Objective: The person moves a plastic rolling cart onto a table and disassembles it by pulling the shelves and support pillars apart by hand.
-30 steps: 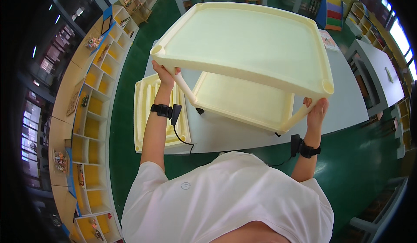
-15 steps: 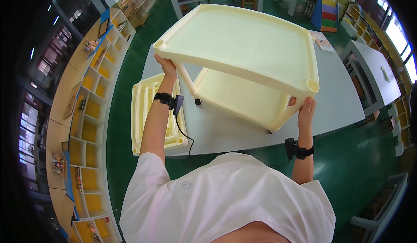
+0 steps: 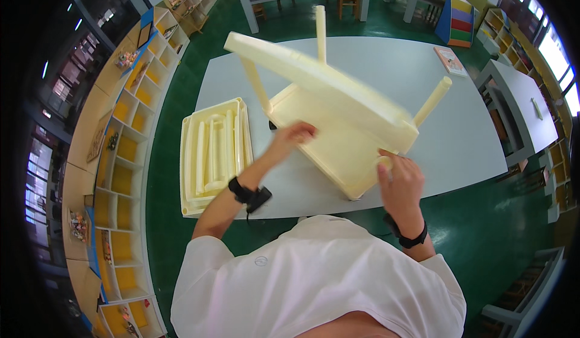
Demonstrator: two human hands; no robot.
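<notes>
Found upper tray (image 3: 320, 84) tilted above lower tray (image 3: 341, 157) on grey table (image 3: 459, 151). Noted left hand (image 3: 294, 135) blurred over lower tray with fingers partly curled; cannot tell any hold. Noted right hand (image 3: 402, 178) near lower tray's right side with fingers bent; cannot tell grip.

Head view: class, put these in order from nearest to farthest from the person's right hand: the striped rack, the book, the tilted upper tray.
From the right hand:
1. Tilted upper tray: its near right corner is right by the hand.
2. Book: at the table's far right corner.
3. Striped rack: beyond the table, to the right.
</notes>
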